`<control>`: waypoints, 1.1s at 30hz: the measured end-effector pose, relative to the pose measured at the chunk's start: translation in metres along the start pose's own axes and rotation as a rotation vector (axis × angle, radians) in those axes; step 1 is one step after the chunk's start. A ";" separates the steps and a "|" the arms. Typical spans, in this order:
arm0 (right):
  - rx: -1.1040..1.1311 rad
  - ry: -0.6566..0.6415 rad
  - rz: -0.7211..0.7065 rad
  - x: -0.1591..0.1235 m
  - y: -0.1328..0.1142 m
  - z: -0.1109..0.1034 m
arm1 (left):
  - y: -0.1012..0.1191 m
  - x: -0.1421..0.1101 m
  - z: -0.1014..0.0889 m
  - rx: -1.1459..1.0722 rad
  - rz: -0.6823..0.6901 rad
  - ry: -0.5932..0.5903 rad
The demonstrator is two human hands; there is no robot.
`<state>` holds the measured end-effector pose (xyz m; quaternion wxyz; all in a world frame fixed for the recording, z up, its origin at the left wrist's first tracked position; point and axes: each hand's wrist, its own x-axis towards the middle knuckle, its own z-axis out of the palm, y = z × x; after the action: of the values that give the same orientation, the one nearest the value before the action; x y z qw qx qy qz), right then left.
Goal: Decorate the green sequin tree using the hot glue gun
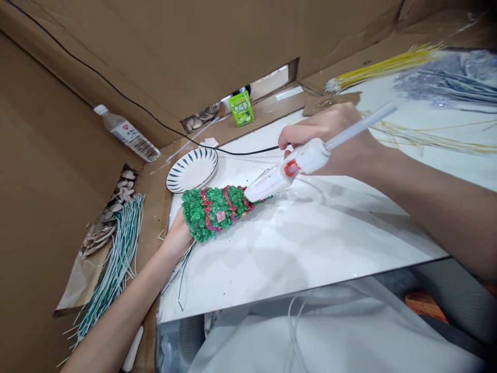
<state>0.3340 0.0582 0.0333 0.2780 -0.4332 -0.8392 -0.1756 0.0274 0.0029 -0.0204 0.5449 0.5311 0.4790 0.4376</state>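
Note:
My left hand (176,238) grips the wide base of a small green glitter cone tree (212,210) with pink bands, held lying sideways above the white board (310,243); its fingers are mostly hidden behind the tree. My right hand (334,137) is wrapped round a white hot glue gun (289,168) with a clear glue stick poking out of its back. The gun's nozzle touches the tree's narrow tip.
A blue-striped white plate (192,169) lies beyond the tree. A water bottle (126,133) and a green drink carton (241,108) rest by the cardboard walls. Green-white wire bundles (116,259) lie left, yellow stems (384,65) and silvery stems (446,80) far right. A black cord (248,152) crosses the board.

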 end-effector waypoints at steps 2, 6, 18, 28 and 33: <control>-0.001 0.000 -0.002 0.000 0.000 0.000 | 0.001 0.000 0.001 0.008 -0.001 0.004; -0.010 -0.017 0.001 0.000 0.001 0.000 | 0.002 0.000 0.002 0.022 0.006 -0.011; -0.002 -0.002 -0.005 -0.001 0.001 0.000 | 0.005 0.000 0.004 0.026 0.027 -0.028; 0.027 0.030 -0.008 0.000 0.001 -0.001 | 0.003 0.000 0.003 0.024 0.019 -0.008; 0.042 0.028 0.002 -0.001 0.002 -0.001 | 0.002 -0.001 0.002 0.020 0.021 0.010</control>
<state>0.3366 0.0583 0.0340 0.2991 -0.4255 -0.8382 -0.1638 0.0292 0.0021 -0.0184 0.5326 0.5394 0.4805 0.4410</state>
